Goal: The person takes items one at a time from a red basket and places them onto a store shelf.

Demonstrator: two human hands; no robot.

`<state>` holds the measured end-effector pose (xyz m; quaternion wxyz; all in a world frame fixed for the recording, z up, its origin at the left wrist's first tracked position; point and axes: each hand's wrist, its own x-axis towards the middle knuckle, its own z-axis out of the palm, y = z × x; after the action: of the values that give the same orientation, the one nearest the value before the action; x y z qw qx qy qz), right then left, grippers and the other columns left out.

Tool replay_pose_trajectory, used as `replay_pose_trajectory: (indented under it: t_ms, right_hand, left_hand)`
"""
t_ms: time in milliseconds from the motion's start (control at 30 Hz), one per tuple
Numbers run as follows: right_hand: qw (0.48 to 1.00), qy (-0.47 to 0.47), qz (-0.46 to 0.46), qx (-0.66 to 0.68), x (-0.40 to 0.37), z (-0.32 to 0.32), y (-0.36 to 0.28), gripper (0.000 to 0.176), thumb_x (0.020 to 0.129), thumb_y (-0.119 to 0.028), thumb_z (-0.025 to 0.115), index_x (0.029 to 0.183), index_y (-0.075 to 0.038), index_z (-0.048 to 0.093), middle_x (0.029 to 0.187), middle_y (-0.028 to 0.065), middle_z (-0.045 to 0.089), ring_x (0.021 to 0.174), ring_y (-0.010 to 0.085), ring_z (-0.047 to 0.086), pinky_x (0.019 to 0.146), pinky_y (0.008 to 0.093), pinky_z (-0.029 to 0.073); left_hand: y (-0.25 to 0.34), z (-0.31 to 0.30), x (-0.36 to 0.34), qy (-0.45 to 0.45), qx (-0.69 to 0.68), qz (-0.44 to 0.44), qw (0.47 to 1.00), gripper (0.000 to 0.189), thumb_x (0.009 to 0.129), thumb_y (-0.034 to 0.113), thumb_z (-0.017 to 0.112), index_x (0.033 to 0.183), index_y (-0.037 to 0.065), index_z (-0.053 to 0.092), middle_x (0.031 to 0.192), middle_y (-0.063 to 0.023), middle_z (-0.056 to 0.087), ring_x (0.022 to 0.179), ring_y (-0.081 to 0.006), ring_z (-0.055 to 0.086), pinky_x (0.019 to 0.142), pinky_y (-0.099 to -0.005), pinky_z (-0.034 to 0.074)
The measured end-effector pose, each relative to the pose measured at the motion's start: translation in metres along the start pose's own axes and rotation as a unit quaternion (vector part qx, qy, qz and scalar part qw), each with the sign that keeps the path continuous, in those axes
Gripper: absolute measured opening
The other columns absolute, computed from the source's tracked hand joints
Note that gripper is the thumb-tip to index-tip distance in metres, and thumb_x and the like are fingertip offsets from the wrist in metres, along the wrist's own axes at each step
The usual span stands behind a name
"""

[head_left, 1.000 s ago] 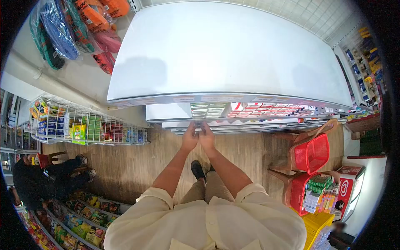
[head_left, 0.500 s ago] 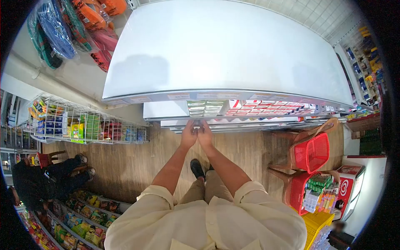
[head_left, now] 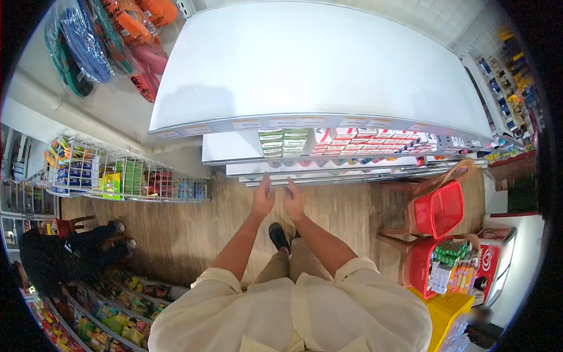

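My left hand [head_left: 263,199] is in front of the lower edge of the white shelf unit [head_left: 316,64], fingers stretched forward and nothing in them. A small gap away, my right hand [head_left: 293,200] is held out the same way, empty, palm turned toward the left one. Both sets of fingertips overlap the lower shelf edges in this view. On the shelf just beyond are stacked green-and-white boxes [head_left: 284,142]. Rows of red-and-white boxes [head_left: 366,142] continue to their right.
A wire basket rack [head_left: 123,176] with packets stands at left. A person [head_left: 70,252] is behind it, near shelves of snack bags [head_left: 120,320]. At right, a red basket [head_left: 440,208] sits on a brown chair, with a loaded red basket [head_left: 423,264] and a yellow basket [head_left: 448,317] nearer.
My hands, close together at the shelf edge before, have moved apart and slightly back toward me, fingers now straightened. The view has shifted a little, showing more of the boxes.
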<state>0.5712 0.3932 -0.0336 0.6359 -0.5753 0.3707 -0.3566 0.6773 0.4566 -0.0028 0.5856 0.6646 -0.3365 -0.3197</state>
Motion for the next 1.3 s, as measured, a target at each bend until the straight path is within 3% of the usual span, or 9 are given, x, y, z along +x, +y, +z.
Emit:
replay_pose_trajectory:
  t_ms: [200,267,367,567,667,833,1033,1100,1300]
  right_hand:
    - [0.876,-0.149,0.155,-0.432,-0.112,-0.142,0.03,0.044,0.077,-0.008,0.047,0.121,-0.004,0.044,0.129,0.0167,0.038,0.122,0.0289,0.033,0.1,0.036,0.029]
    - [0.476,-0.479,0.158,-0.72,-0.149,-0.197,0.033,0.041,0.08,-0.021,0.044,0.119,-0.013,0.05,0.129,0.0086,0.042,0.123,0.0222,0.033,0.106,0.0339,0.017]
    - [0.6,-0.139,0.5,-0.609,-0.208,-0.298,0.122,0.033,0.082,-0.022,0.047,0.11,-0.009,0.058,0.123,0.0057,0.049,0.117,0.0178,0.041,0.093,0.0343,0.036]
    - [0.616,-0.104,0.387,-0.678,-0.261,-0.382,0.099,0.034,0.075,-0.004,0.056,0.109,-0.005,0.057,0.11,0.0107,0.057,0.102,0.0227,0.054,0.083,0.0317,0.045]
    - [0.796,0.186,0.393,-0.42,-0.252,-0.366,0.054,0.037,0.072,-0.002,0.052,0.109,-0.002,0.057,0.103,0.0165,0.059,0.093,0.0262,0.057,0.076,0.0316,0.046]
    - [0.858,0.178,0.237,-0.42,-0.248,-0.37,0.053,0.045,0.066,-0.009,0.054,0.11,-0.004,0.056,0.092,0.0178,0.061,0.082,0.027,0.06,0.073,0.0328,0.047]
    - [0.882,0.066,0.248,-0.394,-0.292,-0.409,0.01,0.047,0.065,-0.014,0.054,0.111,-0.004,0.055,0.103,0.0203,0.058,0.099,0.0275,0.054,0.087,0.0341,0.041]
    - [0.879,0.027,0.314,-0.359,-0.317,-0.44,0.013,0.047,0.066,-0.017,0.057,0.111,-0.005,0.056,0.105,0.0191,0.057,0.101,0.0275,0.053,0.088,0.0345,0.04]
    - [0.786,-0.033,0.288,-0.546,-0.436,-0.582,0.135,0.029,0.068,-0.021,0.061,0.094,-0.01,0.065,0.101,0.0077,0.06,0.097,0.0223,0.055,0.079,0.0342,0.046]
  left_hand:
    - [-0.031,-0.033,-0.1,-0.074,0.102,-0.134,0.983,0.056,0.079,0.0,0.05,0.131,-0.001,0.027,0.132,-0.0181,0.035,0.117,-0.0259,0.041,0.095,-0.0315,0.036]
    - [-0.059,-0.052,-0.138,-0.114,0.215,-0.175,0.954,0.06,0.077,0.009,0.056,0.13,-0.001,0.029,0.131,-0.0196,0.036,0.116,-0.0273,0.043,0.095,-0.0329,0.036]
    - [-0.123,-0.089,-0.18,-0.267,0.392,-0.236,0.848,0.068,0.071,0.028,0.063,0.126,-0.002,0.037,0.127,-0.0205,0.04,0.113,-0.0281,0.046,0.093,-0.0331,0.038]
    - [-0.126,-0.136,-0.209,-0.301,0.266,-0.294,0.867,0.064,0.071,0.038,0.061,0.119,-0.001,0.046,0.118,-0.0189,0.049,0.107,-0.031,0.049,0.091,-0.0344,0.039]
    - [-0.115,-0.134,-0.192,-0.41,0.418,-0.121,0.802,0.06,0.074,0.041,0.056,0.116,0.0,0.049,0.117,-0.0185,0.05,0.107,-0.0314,0.049,0.091,-0.0367,0.038]
    - [-0.162,-0.06,-0.168,-0.224,0.37,-0.32,0.843,0.048,0.073,0.035,0.054,0.111,0.006,0.056,0.116,-0.0192,0.051,0.108,-0.0319,0.048,0.094,-0.0359,0.036]
    - [-0.062,0.103,-0.181,-0.289,0.345,-0.267,0.852,0.04,0.071,0.031,0.057,0.106,0.011,0.06,0.108,-0.0154,0.056,0.102,-0.0291,0.052,0.092,-0.0353,0.037]
    - [-0.208,0.142,-0.169,-0.511,0.552,0.249,0.61,0.035,0.07,0.027,0.058,0.1,0.009,0.061,0.101,-0.0148,0.059,0.094,-0.0299,0.055,0.087,-0.0356,0.041]
    - [-0.091,0.228,-0.209,-0.265,0.422,0.028,0.866,0.028,0.069,0.024,0.058,0.09,0.006,0.063,0.094,-0.0157,0.06,0.089,-0.0312,0.057,0.079,-0.0365,0.046]
